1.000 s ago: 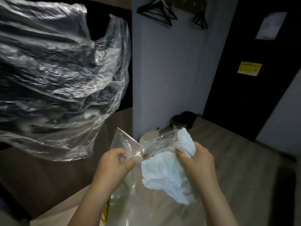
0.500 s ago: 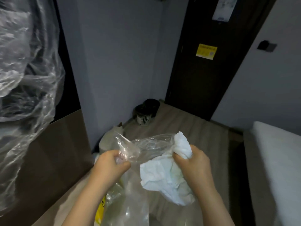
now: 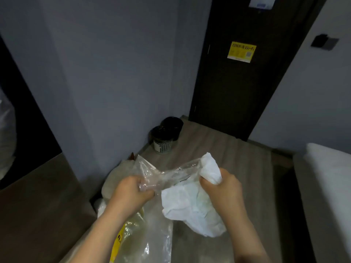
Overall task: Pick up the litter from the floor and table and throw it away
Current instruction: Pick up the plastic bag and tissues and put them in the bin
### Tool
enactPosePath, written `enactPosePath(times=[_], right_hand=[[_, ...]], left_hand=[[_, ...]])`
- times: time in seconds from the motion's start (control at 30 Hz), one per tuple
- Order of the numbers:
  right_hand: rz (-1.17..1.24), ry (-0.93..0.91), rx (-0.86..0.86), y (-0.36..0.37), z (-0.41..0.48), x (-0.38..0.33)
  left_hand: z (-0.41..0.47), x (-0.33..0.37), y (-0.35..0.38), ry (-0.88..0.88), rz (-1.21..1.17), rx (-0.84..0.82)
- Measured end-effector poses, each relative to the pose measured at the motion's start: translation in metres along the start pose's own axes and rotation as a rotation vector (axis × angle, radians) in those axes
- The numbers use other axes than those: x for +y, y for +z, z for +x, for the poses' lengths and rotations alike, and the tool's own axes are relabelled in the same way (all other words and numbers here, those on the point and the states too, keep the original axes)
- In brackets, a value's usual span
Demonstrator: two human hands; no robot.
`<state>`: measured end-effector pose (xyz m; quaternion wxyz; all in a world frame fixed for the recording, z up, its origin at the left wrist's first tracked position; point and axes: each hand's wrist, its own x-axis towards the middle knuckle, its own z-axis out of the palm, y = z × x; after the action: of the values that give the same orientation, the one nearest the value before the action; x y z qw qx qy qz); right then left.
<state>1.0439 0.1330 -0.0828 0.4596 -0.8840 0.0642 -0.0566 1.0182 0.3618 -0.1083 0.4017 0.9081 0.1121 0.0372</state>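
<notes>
- Leftward, one crinkled clear plastic sheet [image 3: 5,133] is sliding away.
- Left hand [image 3: 131,194] is pinching one clear plastic bag [image 3: 152,230].
- Right hand [image 3: 224,188] is clutching one crumpled white paper [image 3: 190,205].

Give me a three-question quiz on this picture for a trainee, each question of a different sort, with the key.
1. True or false: the right hand grips the white crumpled paper.
2. What does the left hand pinch? A: the clear plastic bag. B: a coat hanger. C: a bottle.
3. Fill in: the waste bins stand just left of the dark ____.
Key: 1 true; 2 A; 3 door.
</notes>
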Motion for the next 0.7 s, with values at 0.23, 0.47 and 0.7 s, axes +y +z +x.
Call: enactPosePath(times=[0.23, 0.47, 0.7], right_hand=[[-0.019, -0.011, -0.042, 0.02, 0.14, -0.012], [-0.127, 0.042, -0.115, 0.055, 0.249, -0.017], [-0.085, 0.104, -0.031, 0.128, 0.371, -0.042]], left_hand=[[0.135, 0.018, 0.02, -0.09, -0.152, -0.048], [0.25, 0.007, 0.025, -0.201, -0.175, -0.079], [0.406, -0.009, 0.03, -0.207, -0.281, -0.108]])
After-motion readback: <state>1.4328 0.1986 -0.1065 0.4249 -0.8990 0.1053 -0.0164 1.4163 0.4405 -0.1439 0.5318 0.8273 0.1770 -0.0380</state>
